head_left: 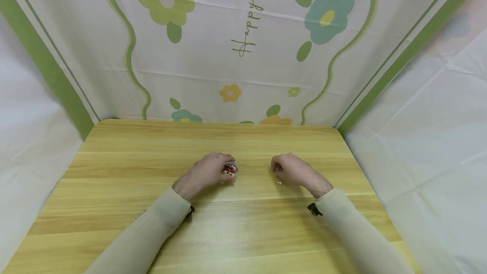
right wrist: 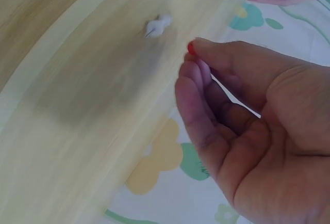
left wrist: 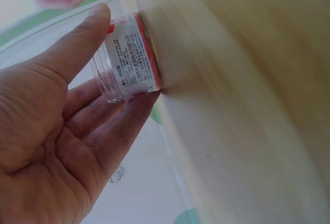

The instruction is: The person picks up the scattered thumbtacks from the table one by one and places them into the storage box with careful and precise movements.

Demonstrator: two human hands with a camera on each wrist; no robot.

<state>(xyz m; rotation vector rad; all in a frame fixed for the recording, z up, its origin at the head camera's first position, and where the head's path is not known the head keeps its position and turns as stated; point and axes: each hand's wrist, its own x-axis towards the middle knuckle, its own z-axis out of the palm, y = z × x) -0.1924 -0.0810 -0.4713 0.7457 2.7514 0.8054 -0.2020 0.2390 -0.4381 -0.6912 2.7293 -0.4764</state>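
Note:
My left hand [head_left: 208, 170] grips a small clear jar [left wrist: 129, 56] standing on the table, thumb on one side and fingers on the other. In the head view, red and white bits show through the jar's open top [head_left: 229, 169]. The jar carries a white printed label with a red band near its base. To the right, my right hand [right wrist: 242, 110] pinches a small red push pin [right wrist: 191, 48] between thumb and fingertips; only its red end shows. A white push pin [right wrist: 157, 26] with a metal point lies on the table just beside that hand.
The wood-grain table [head_left: 243, 231] reaches back to a white cloth [head_left: 213, 54] printed with flowers and green vines. White cloth sides with green bands rise at left and right. A dark strap [head_left: 314, 209] sits at the right wrist.

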